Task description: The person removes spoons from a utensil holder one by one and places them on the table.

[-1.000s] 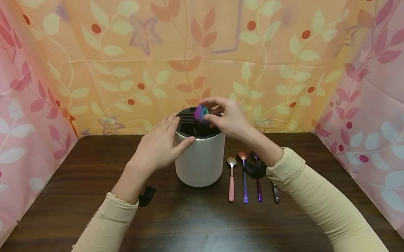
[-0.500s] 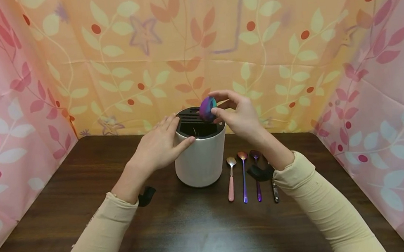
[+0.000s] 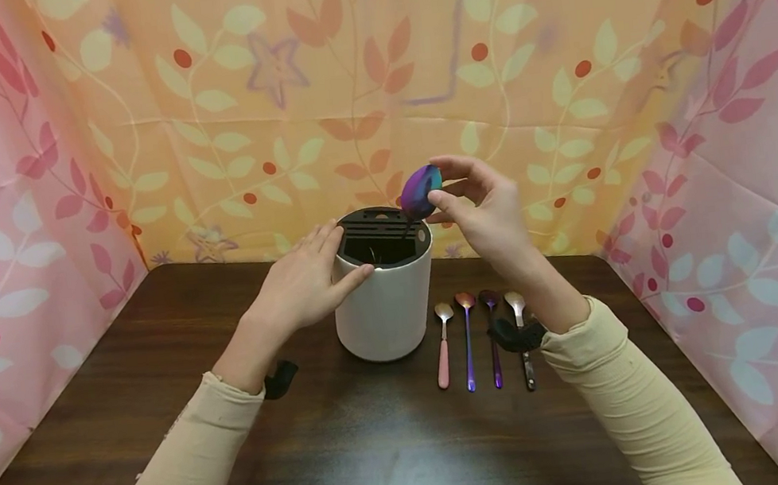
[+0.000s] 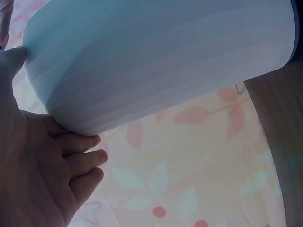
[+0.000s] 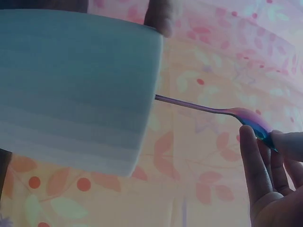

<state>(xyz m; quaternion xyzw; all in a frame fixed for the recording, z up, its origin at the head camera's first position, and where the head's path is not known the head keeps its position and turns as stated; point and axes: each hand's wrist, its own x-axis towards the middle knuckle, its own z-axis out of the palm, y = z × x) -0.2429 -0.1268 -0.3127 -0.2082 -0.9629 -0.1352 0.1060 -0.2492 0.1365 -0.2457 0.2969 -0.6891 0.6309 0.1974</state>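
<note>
A white cylindrical utensil holder [image 3: 386, 311] with a black slotted insert [image 3: 382, 227] in its top stands on the dark table. My left hand [image 3: 300, 284] rests against its left rim, fingers extended and thumb lying along the front edge. Above the right side of the rim, my right hand [image 3: 486, 211] pinches a purple-blue iridescent spoon [image 3: 421, 192] by its bowl. In the right wrist view the thin handle of that spoon [image 5: 194, 105] runs down past the rim; its lower end is hidden inside the holder.
Several spoons lie in a row to the right of the holder: a pink-handled spoon [image 3: 442, 348], a blue-violet spoon [image 3: 468, 337], a dark purple spoon [image 3: 496, 362] and a dark-handled spoon [image 3: 528, 371]. Patterned cloth [image 3: 377, 140] hangs behind and at both sides of the table [image 3: 277, 463].
My right hand has moved up and to the right, raising the spoon, so more of its bowl and handle shows above the holder. The left hand has stayed on the rim.
</note>
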